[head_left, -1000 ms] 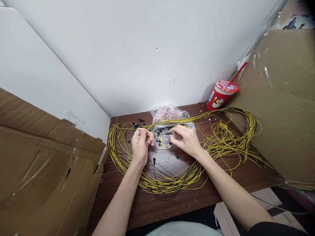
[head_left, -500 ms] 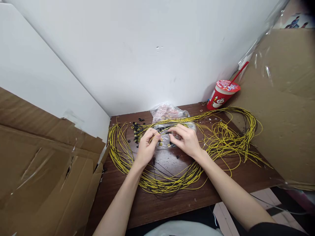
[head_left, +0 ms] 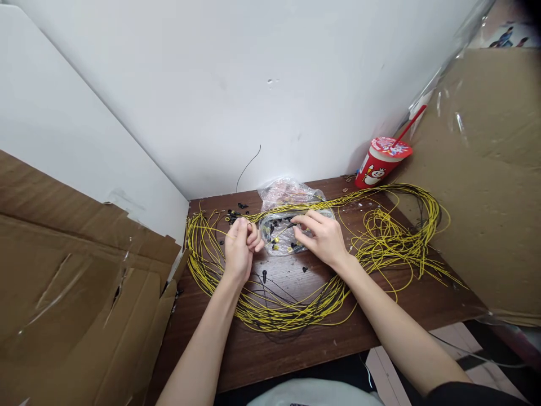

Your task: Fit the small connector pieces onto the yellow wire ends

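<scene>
My left hand [head_left: 243,245] is closed, thumb pressed on curled fingers, gripping a thin yellow wire. My right hand [head_left: 319,234] pinches a small black connector [head_left: 291,225], to which the wire seems to run across the gap between the hands. Beneath them lies a clear plastic bag [head_left: 281,248] holding small black and yellow parts. A long bundle of yellow and black wires [head_left: 287,321] curves around in front of both hands. Behind the left hand, black connector ends [head_left: 233,216] sit on the brown table [head_left: 262,361]. A loose black part [head_left: 264,276] lies nearer to me.
A tangle of yellow wires [head_left: 384,237] spreads over the right side. At the back right stands a red drink cup [head_left: 378,166] with a straw. Cardboard [head_left: 84,299] walls the left, another cardboard sheet [head_left: 477,186] the right, and a white wall [head_left: 253,101] the back.
My left hand has moved left, away from the right hand, and its fingers have curled in. A thin black wire end now sticks up against the wall. The right hand has barely moved.
</scene>
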The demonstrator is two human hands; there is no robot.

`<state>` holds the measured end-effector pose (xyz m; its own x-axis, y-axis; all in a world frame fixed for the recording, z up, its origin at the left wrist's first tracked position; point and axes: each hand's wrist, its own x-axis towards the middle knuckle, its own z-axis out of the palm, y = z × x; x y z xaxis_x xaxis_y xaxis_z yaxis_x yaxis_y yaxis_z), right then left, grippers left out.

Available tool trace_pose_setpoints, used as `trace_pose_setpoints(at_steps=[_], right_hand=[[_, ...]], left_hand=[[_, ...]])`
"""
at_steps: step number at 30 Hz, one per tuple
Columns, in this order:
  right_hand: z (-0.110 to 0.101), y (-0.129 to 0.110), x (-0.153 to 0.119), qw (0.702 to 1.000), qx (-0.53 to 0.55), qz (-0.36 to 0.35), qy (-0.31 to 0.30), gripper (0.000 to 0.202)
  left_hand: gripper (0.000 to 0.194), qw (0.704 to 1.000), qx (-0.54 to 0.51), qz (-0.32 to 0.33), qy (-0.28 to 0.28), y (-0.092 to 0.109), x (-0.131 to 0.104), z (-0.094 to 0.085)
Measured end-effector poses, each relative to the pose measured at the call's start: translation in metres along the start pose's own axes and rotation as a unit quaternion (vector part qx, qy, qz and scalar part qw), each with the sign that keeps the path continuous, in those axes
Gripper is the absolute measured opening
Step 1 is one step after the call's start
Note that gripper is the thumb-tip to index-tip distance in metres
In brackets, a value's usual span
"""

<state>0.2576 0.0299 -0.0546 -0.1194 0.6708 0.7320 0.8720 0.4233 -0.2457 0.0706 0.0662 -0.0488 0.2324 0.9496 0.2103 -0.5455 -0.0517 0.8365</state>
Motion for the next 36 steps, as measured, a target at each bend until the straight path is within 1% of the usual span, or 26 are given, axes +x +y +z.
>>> trace_pose_setpoints(at_steps=[2, 3, 4, 6, 7, 8, 9, 10, 12, 15, 17, 20, 22, 25, 27, 28, 30, 32, 33, 34, 35, 36], right_hand=[[0.001, 0.0, -0.001, 1.0, -0.007, -0.021, 0.003, 0.016], [0.001, -0.001, -0.001, 1.0, -0.008, -0.03, 0.004, 0.017], [0.001, -0.001, -0.001, 0.999, -0.007, -0.038, 0.004, 0.017], [0.001, -0.002, -0.001, 0.998, 0.0, -0.059, 0.003, 0.017], [0.0, -0.003, -0.001, 0.997, 0.005, -0.07, 0.002, 0.017], [0.0, -0.004, -0.001, 0.997, 0.011, -0.079, 0.003, 0.016], [0.0, -0.004, -0.001, 0.997, 0.016, -0.081, 0.007, 0.016], [0.0, -0.005, -0.001, 0.997, 0.022, -0.079, 0.015, 0.015], [0.0, -0.007, -0.001, 0.997, 0.036, -0.064, 0.034, 0.013], [-0.001, -0.008, -0.001, 0.997, 0.049, -0.036, 0.052, 0.012], [-0.001, -0.008, -0.001, 0.998, 0.05, -0.017, 0.045, 0.012], [-0.001, -0.008, -0.001, 0.998, 0.052, 0.001, 0.03, 0.013], [-0.001, -0.008, -0.001, 0.998, 0.053, 0.005, 0.026, 0.014], [-0.002, -0.007, -0.001, 0.998, 0.046, 0.006, 0.034, 0.014], [-0.002, -0.006, 0.0, 0.998, 0.036, 0.005, 0.045, 0.014], [-0.002, -0.005, 0.0, 0.998, 0.031, 0.005, 0.051, 0.013], [-0.001, -0.003, 0.001, 0.998, 0.025, -0.001, 0.055, 0.013], [-0.001, -0.001, 0.001, 0.998, 0.024, -0.013, 0.05, 0.012], [-0.001, 0.001, 0.002, 0.999, 0.023, -0.019, 0.045, 0.012], [-0.001, 0.002, 0.002, 0.999, 0.021, -0.024, 0.041, 0.011], [-0.001, 0.004, 0.002, 0.999, 0.016, -0.024, 0.039, 0.011], [-0.001, 0.005, 0.003, 0.999, 0.01, -0.023, 0.04, 0.01]], left_hand=[[0.027, 0.993, 0.114, 0.02, -0.001, -0.005, -0.001, -0.001], [0.025, 0.983, 0.182, 0.033, -0.012, -0.008, -0.001, -0.001], [0.023, 0.966, 0.254, 0.047, -0.03, -0.01, -0.002, -0.001], [0.02, 0.919, 0.38, 0.074, -0.077, -0.012, -0.004, -0.001], [0.018, 0.899, 0.419, 0.082, -0.099, -0.012, -0.004, -0.001], [0.018, 0.888, 0.438, 0.083, -0.116, -0.012, -0.005, -0.001], [0.019, 0.887, 0.437, 0.08, -0.124, -0.012, -0.005, -0.002], [0.021, 0.897, 0.418, 0.073, -0.123, -0.012, -0.005, -0.002], [0.021, 0.93, 0.346, 0.058, -0.104, -0.011, -0.004, -0.003], [0.021, 0.974, 0.207, 0.045, -0.076, -0.008, -0.002, -0.002], [0.022, 0.991, 0.105, 0.025, -0.075, -0.004, -0.001, -0.001], [0.023, 0.997, -0.034, -0.023, -0.069, 0.002, 0.0, 0.001], [0.021, 0.993, -0.093, -0.045, -0.055, 0.006, 0.001, 0.002], [0.019, 0.988, -0.138, -0.052, -0.041, 0.009, 0.002, 0.0], [0.021, 0.99, -0.133, -0.035, -0.032, 0.009, 0.004, -0.003], [0.022, 0.993, -0.112, -0.021, -0.02, 0.009, 0.005, -0.005], [0.023, 0.999, -0.033, 0.021, 0.022, 0.007, 0.007, -0.01], [0.024, 0.991, 0.077, 0.079, 0.083, 0.005, 0.008, -0.015], [0.025, 0.978, 0.14, 0.109, 0.113, 0.005, 0.009, -0.018], [0.025, 0.958, 0.211, 0.136, 0.135, 0.004, 0.009, -0.021], [0.025, 0.932, 0.291, 0.157, 0.149, 0.005, 0.009, -0.023], [0.024, 0.896, 0.38, 0.172, 0.153, 0.005, 0.009, -0.025]])
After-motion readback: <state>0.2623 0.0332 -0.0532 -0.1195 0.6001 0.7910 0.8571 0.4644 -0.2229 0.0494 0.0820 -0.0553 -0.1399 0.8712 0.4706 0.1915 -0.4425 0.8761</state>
